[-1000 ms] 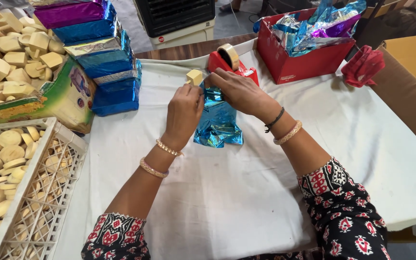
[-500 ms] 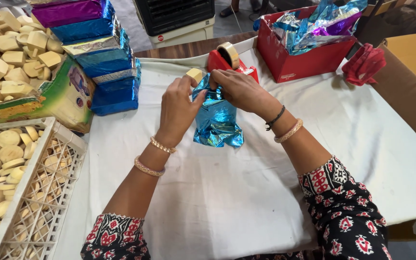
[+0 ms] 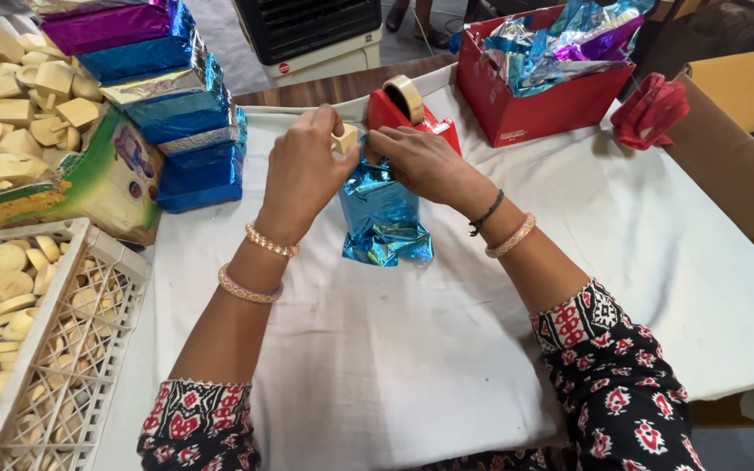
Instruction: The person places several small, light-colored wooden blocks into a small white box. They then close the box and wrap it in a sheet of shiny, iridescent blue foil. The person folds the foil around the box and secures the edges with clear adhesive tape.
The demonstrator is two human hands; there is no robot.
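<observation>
Left hand (image 3: 303, 170) pinching a small pale block (image 3: 345, 138), right hand (image 3: 419, 161) gripping blue foil wrap (image 3: 383, 214) – both raised over white cloth (image 3: 394, 349), red tape dispenser (image 3: 412, 113) just behind, stacked foil packets (image 3: 163, 96) left.

A tape dispenser (image 3: 412, 113) stands behind the foil sheet (image 3: 383, 218) on the table (image 3: 656, 244), crate (image 3: 71, 349) at left.

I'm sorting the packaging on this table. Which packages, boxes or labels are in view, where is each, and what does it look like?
Blue foil wrapper: centre, crinkled, shiny, under both hands.
Stack of foil packets: upper left, flat blocks, purple, blue and silver.
Red box: upper right, open, full of loose foil.
Green carton: left, printed, green and yellow.
White crate: lower left, lattice walls, holds pale rounds.
</observation>
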